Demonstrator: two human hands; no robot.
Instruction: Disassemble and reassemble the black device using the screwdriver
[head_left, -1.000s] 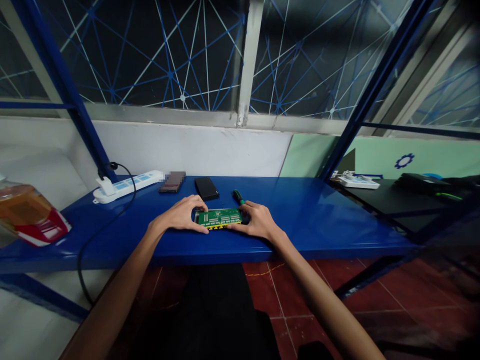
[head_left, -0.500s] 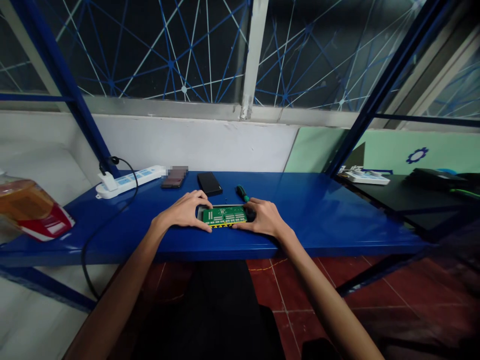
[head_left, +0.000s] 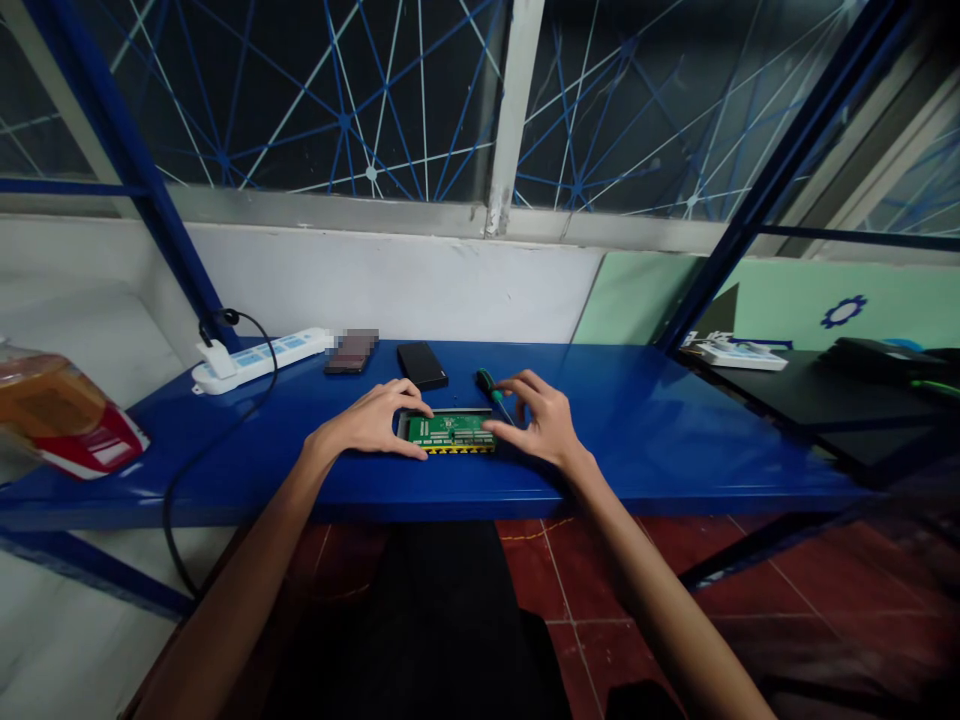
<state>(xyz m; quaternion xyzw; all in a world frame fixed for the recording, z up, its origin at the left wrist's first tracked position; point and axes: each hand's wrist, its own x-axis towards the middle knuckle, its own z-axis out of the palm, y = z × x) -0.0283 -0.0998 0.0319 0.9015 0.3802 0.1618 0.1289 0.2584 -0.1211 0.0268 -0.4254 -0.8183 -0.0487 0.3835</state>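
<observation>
A green circuit board with a row of yellow parts along its near edge lies in a shallow grey casing at the front of the blue table. My left hand grips the left end, fingers over the far edge and thumb along the near edge. At the right end is my right hand, its fingers lifted and apart; the thumb tip is over the board's corner, and I cannot tell whether it touches. Just behind this hand lies a screwdriver with a green and black handle, its shaft partly hidden by the fingers.
A black rectangular box and a dark phone lie toward the back. On the left are a white power strip with a black cable, and a bottle of orange liquid. Blue shelf posts rise at both sides.
My right hand has let go of the board's right end, rising and opening slightly to the right. My left hand keeps its grip. The view has shifted slightly.
</observation>
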